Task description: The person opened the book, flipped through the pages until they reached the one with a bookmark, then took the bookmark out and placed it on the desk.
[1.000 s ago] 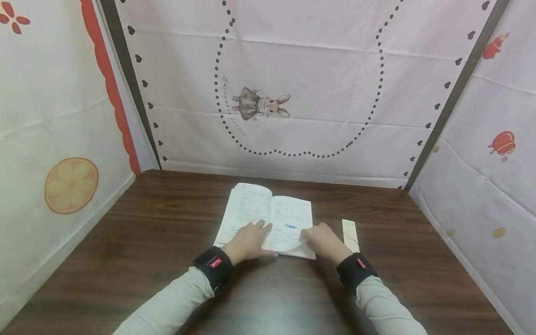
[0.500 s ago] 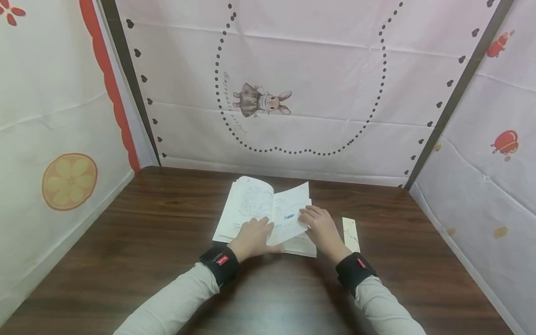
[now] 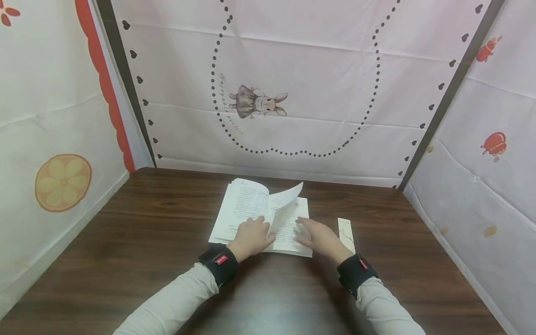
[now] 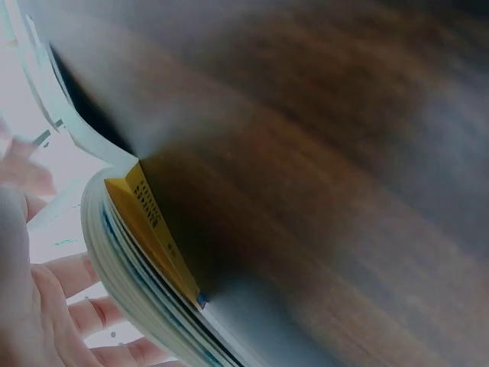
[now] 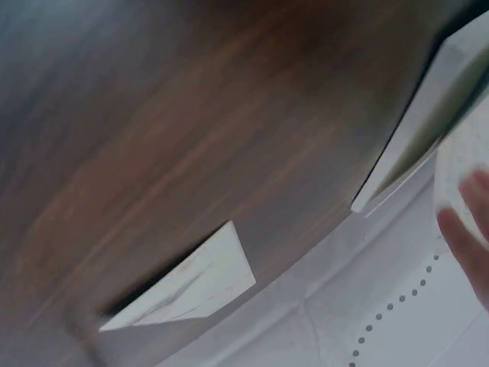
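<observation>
An open book (image 3: 244, 209) lies on the dark wooden table (image 3: 138, 232). My left hand (image 3: 252, 236) rests flat on the lower left page beside the spine, fingers straight. One page (image 3: 288, 195) stands arched above the spine, and no hand pinches it. My right hand (image 3: 317, 236) lies over the lower right page with its fingers stretched out. The left wrist view shows the book's yellow cover (image 4: 153, 229) and page block, with my fingers (image 4: 72, 306) on the paper. The right wrist view shows the book's corner (image 5: 405, 160) and one fingertip (image 5: 467, 241).
A narrow white bookmark (image 3: 346, 232) lies on the table just right of the book, also seen as the bookmark (image 5: 191, 287) in the right wrist view. Patterned fabric walls (image 3: 293, 93) close in the table at the back and on both sides.
My right hand lifted a right-hand page by its corner, carried it up and left, then let it go and came down onto the page beneath. My left hand stayed put.
</observation>
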Tool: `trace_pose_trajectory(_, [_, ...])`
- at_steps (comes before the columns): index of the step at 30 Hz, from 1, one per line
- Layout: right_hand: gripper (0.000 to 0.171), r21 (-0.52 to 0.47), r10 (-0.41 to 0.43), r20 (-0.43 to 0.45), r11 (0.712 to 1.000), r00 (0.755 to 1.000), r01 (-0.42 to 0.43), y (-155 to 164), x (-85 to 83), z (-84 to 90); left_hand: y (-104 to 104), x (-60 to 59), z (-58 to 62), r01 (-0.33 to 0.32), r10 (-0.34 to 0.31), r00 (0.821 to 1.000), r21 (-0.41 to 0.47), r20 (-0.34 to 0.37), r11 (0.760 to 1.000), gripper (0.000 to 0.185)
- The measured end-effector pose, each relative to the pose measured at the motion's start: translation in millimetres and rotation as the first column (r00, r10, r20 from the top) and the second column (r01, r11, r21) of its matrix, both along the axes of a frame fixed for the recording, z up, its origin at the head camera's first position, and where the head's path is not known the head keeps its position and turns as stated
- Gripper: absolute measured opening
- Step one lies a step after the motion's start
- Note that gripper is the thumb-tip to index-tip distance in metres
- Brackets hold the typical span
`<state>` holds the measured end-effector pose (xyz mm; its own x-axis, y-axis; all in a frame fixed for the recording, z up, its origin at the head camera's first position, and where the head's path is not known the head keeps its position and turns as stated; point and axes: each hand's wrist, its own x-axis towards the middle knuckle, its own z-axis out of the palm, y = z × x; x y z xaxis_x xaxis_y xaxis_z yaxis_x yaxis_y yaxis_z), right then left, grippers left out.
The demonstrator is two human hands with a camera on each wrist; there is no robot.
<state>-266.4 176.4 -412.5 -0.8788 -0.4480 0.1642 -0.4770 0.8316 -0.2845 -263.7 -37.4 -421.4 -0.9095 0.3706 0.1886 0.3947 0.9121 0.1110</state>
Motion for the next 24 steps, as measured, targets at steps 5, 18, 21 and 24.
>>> trace_pose_trajectory(5, [0.079,0.120,0.110,0.108,0.985,0.988,-0.123,3,-1.3,-5.7,0,-0.9,1.9,-0.058,0.053,0.996,0.071,0.071,0.996,0.042])
trace_pose_trajectory(18, [0.071,0.160,0.062,0.211,0.982,0.976,-0.097,4,-4.6,-1.2,-30,4.0,10.1,-0.271,0.152,0.951,0.486,0.270,0.831,0.045])
trace_pose_trajectory(21, [0.070,0.166,0.060,0.238,0.981,0.969,-0.101,4,-4.6,1.6,-41,5.1,11.9,-0.292,0.203,0.954,0.539,0.220,0.790,0.041])
trace_pose_trajectory(24, [0.071,0.172,0.060,0.244,0.980,0.968,-0.104,4,-5.1,2.9,-50,5.5,12.6,-0.285,0.262,0.958,0.514,0.119,0.809,0.042])
